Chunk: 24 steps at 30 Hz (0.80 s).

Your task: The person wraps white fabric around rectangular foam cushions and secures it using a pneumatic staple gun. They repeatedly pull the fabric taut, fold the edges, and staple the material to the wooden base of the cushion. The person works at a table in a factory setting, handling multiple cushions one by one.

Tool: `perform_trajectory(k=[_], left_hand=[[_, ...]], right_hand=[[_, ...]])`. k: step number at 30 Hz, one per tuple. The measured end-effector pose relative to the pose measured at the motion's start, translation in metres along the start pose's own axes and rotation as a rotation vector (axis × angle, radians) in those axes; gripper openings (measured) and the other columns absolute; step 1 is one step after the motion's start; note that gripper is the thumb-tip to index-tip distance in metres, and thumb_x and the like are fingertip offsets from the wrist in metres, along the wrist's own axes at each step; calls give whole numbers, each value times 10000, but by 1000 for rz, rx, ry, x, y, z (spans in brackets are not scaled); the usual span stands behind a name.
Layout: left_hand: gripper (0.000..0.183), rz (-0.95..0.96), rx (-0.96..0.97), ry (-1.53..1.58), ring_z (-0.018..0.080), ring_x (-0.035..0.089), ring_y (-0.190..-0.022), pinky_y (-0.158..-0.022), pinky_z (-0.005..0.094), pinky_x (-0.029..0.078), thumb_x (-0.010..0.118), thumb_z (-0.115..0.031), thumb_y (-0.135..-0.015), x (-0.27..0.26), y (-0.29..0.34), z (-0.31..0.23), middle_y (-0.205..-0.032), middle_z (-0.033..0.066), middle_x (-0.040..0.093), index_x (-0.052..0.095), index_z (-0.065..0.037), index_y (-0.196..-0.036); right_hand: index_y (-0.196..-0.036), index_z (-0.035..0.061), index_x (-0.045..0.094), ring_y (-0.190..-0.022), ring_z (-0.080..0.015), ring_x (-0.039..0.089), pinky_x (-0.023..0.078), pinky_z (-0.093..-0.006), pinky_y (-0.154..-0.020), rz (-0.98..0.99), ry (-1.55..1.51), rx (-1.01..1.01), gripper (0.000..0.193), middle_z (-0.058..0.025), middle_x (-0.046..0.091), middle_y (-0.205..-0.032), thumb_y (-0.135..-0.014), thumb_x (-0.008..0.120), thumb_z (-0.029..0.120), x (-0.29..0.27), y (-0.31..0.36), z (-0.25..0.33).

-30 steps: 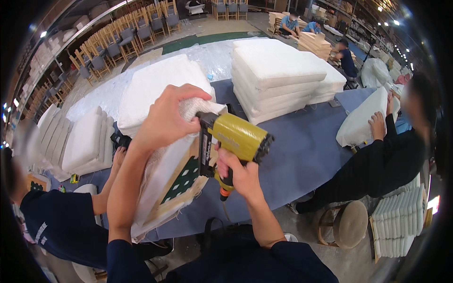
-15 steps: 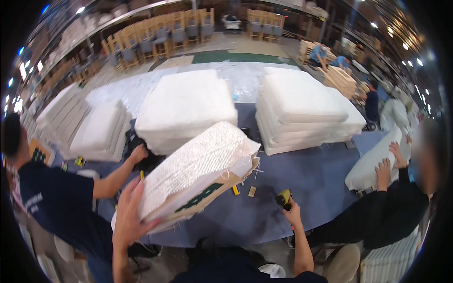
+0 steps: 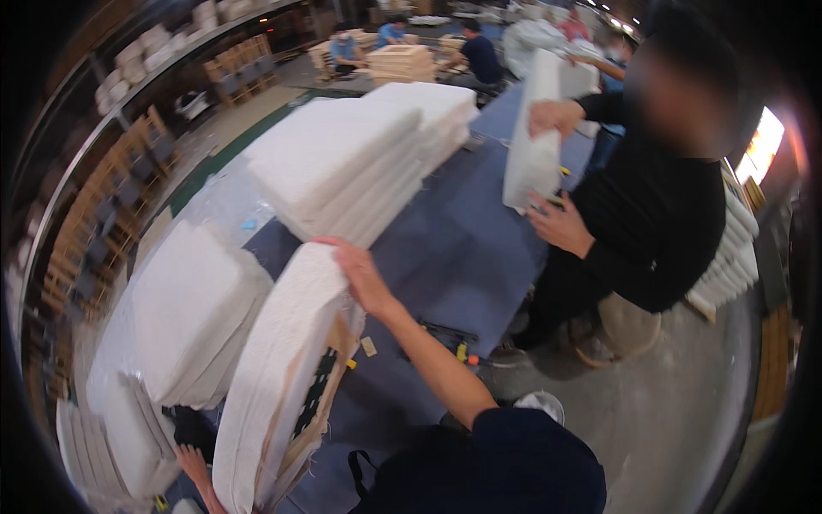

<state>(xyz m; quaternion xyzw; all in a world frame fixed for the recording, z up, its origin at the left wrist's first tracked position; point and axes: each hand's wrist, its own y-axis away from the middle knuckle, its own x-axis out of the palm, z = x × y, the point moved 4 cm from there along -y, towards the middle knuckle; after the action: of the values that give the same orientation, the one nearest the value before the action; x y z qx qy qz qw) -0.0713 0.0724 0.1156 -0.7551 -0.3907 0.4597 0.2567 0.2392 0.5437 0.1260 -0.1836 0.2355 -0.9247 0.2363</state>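
Observation:
A thick white padded seat cushion (image 3: 278,368) stands tilted on edge in front of me. Its underside faces right, with a wooden frame, dark green webbing and frayed cloth edges. My right hand (image 3: 364,278) grips its upper end, fingers over the top and palm against the side. My left hand does not show; the cushion's lower end runs to the picture's bottom edge. On the table right of my forearm lies a black and yellow hand tool (image 3: 449,332), blurred, with an orange tip.
Stacks of white cushions stand ahead (image 3: 342,163) and left (image 3: 201,317) on the blue-grey table (image 3: 462,248). A co-worker's hand (image 3: 195,467) is by black cloth at lower left. At right, a person in black (image 3: 646,206) handles another white cushion (image 3: 535,137).
My view has swung right. The cushion has been tipped up on edge. My right hand has let go of the yellow and black tool and taken hold of the cushion; my left hand has left view.

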Motion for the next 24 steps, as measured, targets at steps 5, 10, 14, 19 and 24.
perform_trajectory(k=[5, 10, 14, 19, 24], left_hand=[[762, -101, -117, 204, 360, 551, -1292, -1088, 503, 432, 703, -507, -899, 26, 22, -14, -1438, 206, 562, 530, 0, -1440], [595, -232, -242, 156, 344, 592, -1246, -1041, 467, 475, 748, -368, -885, -49, 142, -22, -1384, 203, 612, 625, 23, -1316], [461, -263, -330, 263, 332, 626, -1210, -1002, 438, 509, 785, -256, -874, -73, 74, -65, -1341, 201, 652, 701, 40, -1217], [540, -600, -523, 276, 359, 631, -1194, -1021, 472, 491, 730, -321, -907, -108, 116, -51, -1338, 231, 643, 636, 40, -1297], [727, -1071, -561, 417, 412, 622, -1187, -1065, 525, 448, 617, -472, -969, -98, 214, 10, -1358, 277, 608, 494, 45, -1466]], right_hand=[[-1247, -26, 668, -1043, -180, 661, 486, -319, -962, -52, -133, -64, 458, -116, 735, -1144, -1066, 509, 363, 30, 4, 25], [-1265, -37, 650, -1011, -138, 641, 490, -305, -940, 62, 30, -116, 465, -108, 734, -1069, -1026, 576, 354, 117, 8, 56], [-1230, -27, 684, -980, -221, 696, 510, -337, -906, -4, 64, -51, 477, -179, 736, -1028, -1007, 606, 388, 105, 10, 59], [-1270, -20, 696, -968, -115, 633, 513, -301, -887, -24, 549, 110, 462, -91, 752, -1045, -999, 653, 352, 127, 67, -31], [-1155, -77, 720, -911, -130, 642, 524, -317, -834, -49, 172, 253, 419, -124, 771, -962, -1001, 631, 302, 128, 70, 1]])
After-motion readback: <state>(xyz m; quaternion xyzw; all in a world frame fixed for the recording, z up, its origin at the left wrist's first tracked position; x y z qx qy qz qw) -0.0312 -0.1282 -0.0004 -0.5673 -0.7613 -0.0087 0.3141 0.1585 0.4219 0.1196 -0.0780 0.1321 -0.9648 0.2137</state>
